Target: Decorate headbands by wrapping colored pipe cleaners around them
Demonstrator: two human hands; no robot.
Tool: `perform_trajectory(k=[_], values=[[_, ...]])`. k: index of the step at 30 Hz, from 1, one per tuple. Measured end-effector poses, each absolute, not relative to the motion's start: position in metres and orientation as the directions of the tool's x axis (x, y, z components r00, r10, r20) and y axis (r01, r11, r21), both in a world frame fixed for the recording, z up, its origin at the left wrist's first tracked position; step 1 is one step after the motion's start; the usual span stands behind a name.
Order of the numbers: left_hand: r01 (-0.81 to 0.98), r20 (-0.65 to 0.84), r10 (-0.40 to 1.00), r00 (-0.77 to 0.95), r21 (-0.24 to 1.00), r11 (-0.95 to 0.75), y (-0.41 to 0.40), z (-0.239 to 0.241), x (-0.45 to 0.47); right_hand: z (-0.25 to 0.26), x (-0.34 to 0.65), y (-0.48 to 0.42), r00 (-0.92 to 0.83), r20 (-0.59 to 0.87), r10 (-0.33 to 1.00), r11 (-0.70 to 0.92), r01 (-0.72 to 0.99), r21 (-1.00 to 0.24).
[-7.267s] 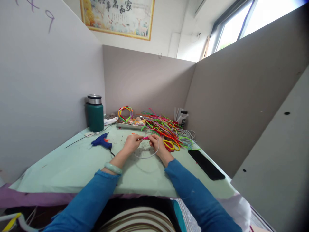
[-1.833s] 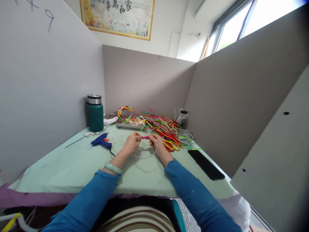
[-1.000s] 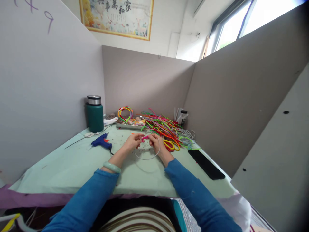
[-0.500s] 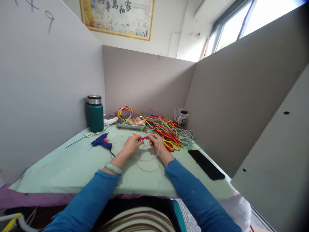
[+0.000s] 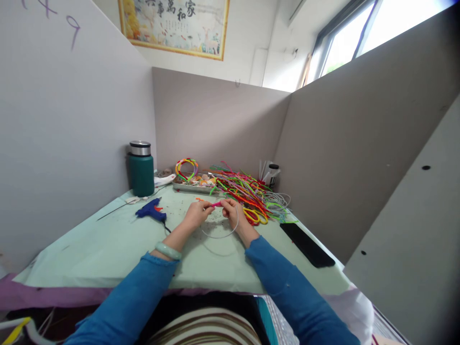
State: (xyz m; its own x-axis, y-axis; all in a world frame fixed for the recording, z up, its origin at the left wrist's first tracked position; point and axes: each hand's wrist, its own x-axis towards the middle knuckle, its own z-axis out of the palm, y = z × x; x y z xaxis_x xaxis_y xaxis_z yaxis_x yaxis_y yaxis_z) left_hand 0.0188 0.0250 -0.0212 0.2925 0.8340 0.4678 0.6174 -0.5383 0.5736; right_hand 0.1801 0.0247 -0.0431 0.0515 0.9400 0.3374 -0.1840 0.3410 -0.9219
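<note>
Above the middle of the table, a thin grey hoop [image 5: 220,237] hangs between my hands, its lower curve bowed toward me. A short pink fuzzy pipe cleaner [image 5: 216,204] is around or along the hoop's far side; which one I cannot tell. My left hand [image 5: 197,212] pinches the pink piece at its left end, thumb and forefinger closed. At its right end, my right hand [image 5: 232,211] pinches it too, and the hoop's right side passes over that hand's back. The fingertips partly hide the pink piece.
A blue glue gun [image 5: 152,210] lies left, near a green flask [image 5: 141,168]. Behind stand a metal tray [image 5: 196,188] of small pieces and a multicoloured ring [image 5: 187,170]. Pipe cleaners [image 5: 244,189], grey wire loops [image 5: 282,199] and a black phone-like slab [image 5: 307,245] lie right. Partitions enclose the table.
The loose pink end that hung below the left fingertips no longer shows; the pink piece now runs straight between the fingers. Both hands stay in nearly the same place.
</note>
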Motion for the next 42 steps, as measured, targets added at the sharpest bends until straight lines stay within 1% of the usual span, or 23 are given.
perform_trajectory(k=[3, 6, 8, 10, 12, 16, 20, 22, 25, 27, 29, 34, 42], values=[[0.553, 0.412, 0.867, 0.278, 0.67, -0.496, 0.0271, -0.0215, 0.0185, -0.0419, 0.1794, 0.0239, 0.062, 0.33, 0.942, 0.335, -0.178, -0.925], [0.455, 0.293, 0.923, 0.251, 0.806, -0.379, 0.0272, -0.0211, 0.0179, -0.0406, 0.1787, 0.0225, 0.049, 0.328, 0.943, 0.332, -0.184, -0.925], [0.358, 0.221, 0.944, 0.245, 0.884, -0.3, 0.0259, -0.0199, 0.0176, -0.0402, 0.1783, 0.0217, 0.031, 0.326, 0.945, 0.326, -0.194, -0.925], [0.268, 0.171, 0.951, 0.256, 0.933, -0.24, 0.0238, -0.0183, 0.0176, -0.0402, 0.1783, 0.0212, 0.014, 0.326, 0.945, 0.322, -0.202, -0.925], [0.223, 0.156, 0.948, 0.277, 0.95, -0.221, 0.0218, -0.0169, 0.018, -0.0409, 0.1787, 0.0216, 0.009, 0.329, 0.944, 0.324, -0.207, -0.923], [0.245, 0.204, 0.939, 0.278, 0.93, -0.275, 0.0212, -0.0173, 0.0197, -0.0431, 0.1802, 0.0241, 0.052, 0.338, 0.94, 0.342, -0.2, -0.918], [0.356, 0.333, 0.928, 0.166, 0.857, -0.372, 0.025, -0.0212, 0.0205, -0.0441, 0.1816, 0.0261, 0.097, 0.325, 0.941, 0.338, -0.187, -0.922], [0.425, 0.411, 0.898, 0.155, 0.793, -0.436, 0.0263, -0.0225, 0.0201, -0.0439, 0.182, 0.0261, 0.103, 0.316, 0.943, 0.331, -0.191, -0.924], [0.494, 0.555, 0.8, 0.23, 0.641, -0.587, 0.0261, -0.0224, 0.0191, -0.0429, 0.1822, 0.0255, 0.116, 0.312, 0.943, 0.33, -0.194, -0.924], [0.516, 0.606, 0.749, 0.268, 0.566, -0.643, 0.0252, -0.0218, 0.0188, -0.0422, 0.1821, 0.0253, 0.122, 0.31, 0.943, 0.328, -0.19, -0.925], [0.534, 0.613, 0.74, 0.277, 0.542, -0.649, 0.0245, -0.0214, 0.0188, -0.0419, 0.1821, 0.0255, 0.124, 0.309, 0.943, 0.328, -0.192, -0.925], [0.54, 0.62, 0.737, 0.271, 0.536, -0.649, 0.0253, -0.0221, 0.0191, -0.0426, 0.1823, 0.0271, 0.123, 0.317, 0.94, 0.337, -0.201, -0.92], [0.569, 0.539, 0.806, 0.246, 0.593, -0.57, 0.0258, -0.0214, 0.0198, -0.0435, 0.1819, 0.0274, 0.102, 0.312, 0.945, 0.327, -0.216, -0.92]])
